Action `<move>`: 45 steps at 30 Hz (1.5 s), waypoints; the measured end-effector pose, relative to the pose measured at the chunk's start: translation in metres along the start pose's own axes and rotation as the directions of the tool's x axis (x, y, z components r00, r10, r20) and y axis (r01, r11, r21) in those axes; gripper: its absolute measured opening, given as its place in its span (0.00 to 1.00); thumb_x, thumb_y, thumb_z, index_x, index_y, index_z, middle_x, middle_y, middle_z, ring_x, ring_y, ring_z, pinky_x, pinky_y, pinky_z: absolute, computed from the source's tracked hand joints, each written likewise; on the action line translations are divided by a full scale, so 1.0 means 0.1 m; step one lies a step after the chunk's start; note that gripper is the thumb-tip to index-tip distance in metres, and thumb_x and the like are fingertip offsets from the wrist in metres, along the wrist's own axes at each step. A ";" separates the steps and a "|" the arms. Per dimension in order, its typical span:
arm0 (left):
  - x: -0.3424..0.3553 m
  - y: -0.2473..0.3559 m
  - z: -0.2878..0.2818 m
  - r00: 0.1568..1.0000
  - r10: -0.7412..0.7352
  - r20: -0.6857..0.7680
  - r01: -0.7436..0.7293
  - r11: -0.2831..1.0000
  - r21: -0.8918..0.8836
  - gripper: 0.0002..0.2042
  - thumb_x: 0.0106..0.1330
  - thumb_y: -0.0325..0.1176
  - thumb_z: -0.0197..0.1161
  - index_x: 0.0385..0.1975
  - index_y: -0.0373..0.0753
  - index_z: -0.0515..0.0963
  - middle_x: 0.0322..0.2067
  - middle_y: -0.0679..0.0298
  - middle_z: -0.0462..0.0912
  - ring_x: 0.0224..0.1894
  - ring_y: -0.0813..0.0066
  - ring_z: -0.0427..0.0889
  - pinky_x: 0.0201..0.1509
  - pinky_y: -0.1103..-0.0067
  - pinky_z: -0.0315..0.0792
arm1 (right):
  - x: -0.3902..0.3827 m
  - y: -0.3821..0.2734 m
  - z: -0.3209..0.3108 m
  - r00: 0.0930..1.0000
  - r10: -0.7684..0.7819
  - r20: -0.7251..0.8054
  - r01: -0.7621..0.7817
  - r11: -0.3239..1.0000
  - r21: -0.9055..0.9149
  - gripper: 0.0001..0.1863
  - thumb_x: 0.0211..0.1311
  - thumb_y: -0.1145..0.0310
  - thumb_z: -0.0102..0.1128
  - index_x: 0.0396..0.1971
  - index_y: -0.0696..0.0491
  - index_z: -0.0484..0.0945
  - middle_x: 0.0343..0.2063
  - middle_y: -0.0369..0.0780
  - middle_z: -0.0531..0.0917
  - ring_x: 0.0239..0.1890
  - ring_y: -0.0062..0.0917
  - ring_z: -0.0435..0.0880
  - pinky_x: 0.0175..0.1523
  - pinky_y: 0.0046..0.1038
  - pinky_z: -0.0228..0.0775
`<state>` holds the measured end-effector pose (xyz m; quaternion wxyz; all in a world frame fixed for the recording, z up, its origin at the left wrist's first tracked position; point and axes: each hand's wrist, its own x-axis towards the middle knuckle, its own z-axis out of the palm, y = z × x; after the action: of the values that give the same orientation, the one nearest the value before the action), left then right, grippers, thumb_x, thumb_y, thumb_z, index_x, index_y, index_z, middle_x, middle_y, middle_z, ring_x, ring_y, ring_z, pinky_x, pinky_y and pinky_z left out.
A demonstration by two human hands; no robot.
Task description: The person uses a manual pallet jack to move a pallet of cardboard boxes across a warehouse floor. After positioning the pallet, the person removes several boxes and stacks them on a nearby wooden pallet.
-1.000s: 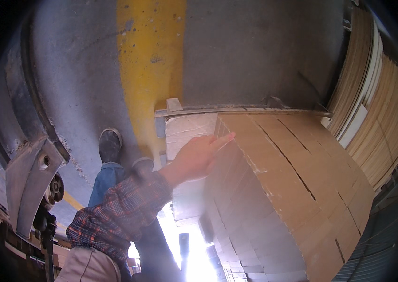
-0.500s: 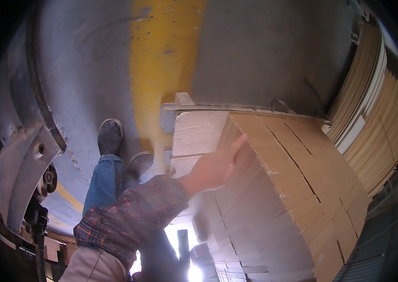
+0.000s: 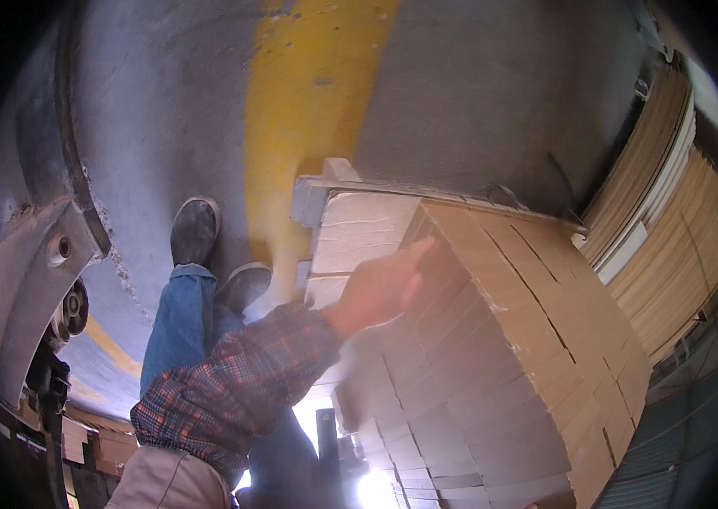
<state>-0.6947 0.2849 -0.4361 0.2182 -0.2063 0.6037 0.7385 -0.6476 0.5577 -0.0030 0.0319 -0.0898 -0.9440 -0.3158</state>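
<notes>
My left hand (image 3: 382, 288), in a plaid sleeve, reaches across from the lower left. Its index finger is stretched out along the near upper corner of a large stack of brown cardboard (image 3: 537, 297), and the thumb stands apart. Motion blurs the hand, and nothing shows in its grasp; whether the fingertip touches the cardboard I cannot tell. The stack is built of closely packed pieces with dark gaps between them. Under it, paler sheets (image 3: 367, 225) lie on a pallet (image 3: 312, 199). My right hand does not show.
A grey metal frame (image 3: 24, 280) with a small wheel (image 3: 75, 307) stands at the left. A yellow stripe (image 3: 316, 93) runs along the grey floor (image 3: 155, 110). More stacked cardboard sheets (image 3: 673, 254) are at the far right. My shoes (image 3: 195, 231) are left of the pallet.
The view has shifted slightly. My left hand has drawn back a little from the stack's corner, toward the lower left, with its index finger still stretched out.
</notes>
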 end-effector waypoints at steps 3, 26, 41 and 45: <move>0.02 -0.06 0.00 1.000 -0.003 -0.006 0.003 1.000 -0.011 0.25 0.66 0.30 0.51 0.65 0.42 0.63 0.54 0.54 0.78 0.52 0.53 0.78 0.53 0.64 0.73 | 0.03 0.05 -0.03 1.000 -0.009 -0.001 0.009 1.000 -0.016 0.33 0.71 0.53 0.50 0.72 0.45 0.52 0.73 0.44 0.49 0.73 0.17 0.45 0.77 0.36 0.35; 0.04 0.14 0.27 0.970 -0.048 -0.238 -0.054 0.912 -0.406 0.23 0.56 0.36 0.72 0.50 0.36 0.75 0.40 0.61 0.77 0.36 0.76 0.76 0.43 0.79 0.73 | 0.06 0.31 -0.25 1.000 0.001 -0.023 -0.004 0.993 -0.116 0.30 0.73 0.53 0.47 0.72 0.40 0.56 0.74 0.41 0.48 0.74 0.10 0.42 0.78 0.34 0.32; 0.09 0.25 0.53 0.985 0.033 -0.169 -0.145 0.690 -0.709 0.05 0.57 0.19 0.58 0.24 0.38 0.77 0.37 0.66 0.70 0.38 0.76 0.72 0.44 0.80 0.69 | 0.10 0.55 -0.22 0.981 -0.137 -0.138 0.121 0.986 -0.118 0.27 0.76 0.54 0.43 0.69 0.50 0.61 0.66 0.31 0.67 0.64 0.11 0.63 0.71 0.22 0.49; -0.04 0.31 0.46 0.974 0.129 -0.186 -0.214 0.793 -0.571 0.08 0.59 0.21 0.55 0.25 0.40 0.81 0.37 0.64 0.69 0.41 0.71 0.72 0.47 0.77 0.68 | 0.14 0.54 -0.18 0.953 -0.222 -0.206 0.204 0.973 -0.105 0.27 0.77 0.55 0.42 0.68 0.55 0.62 0.63 0.29 0.74 0.61 0.13 0.70 0.69 0.19 0.56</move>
<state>-0.7111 0.3245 -0.4002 0.0339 -0.2581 0.3757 0.8894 -0.6512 0.5911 0.0453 0.0964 0.0460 -0.9253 -0.3639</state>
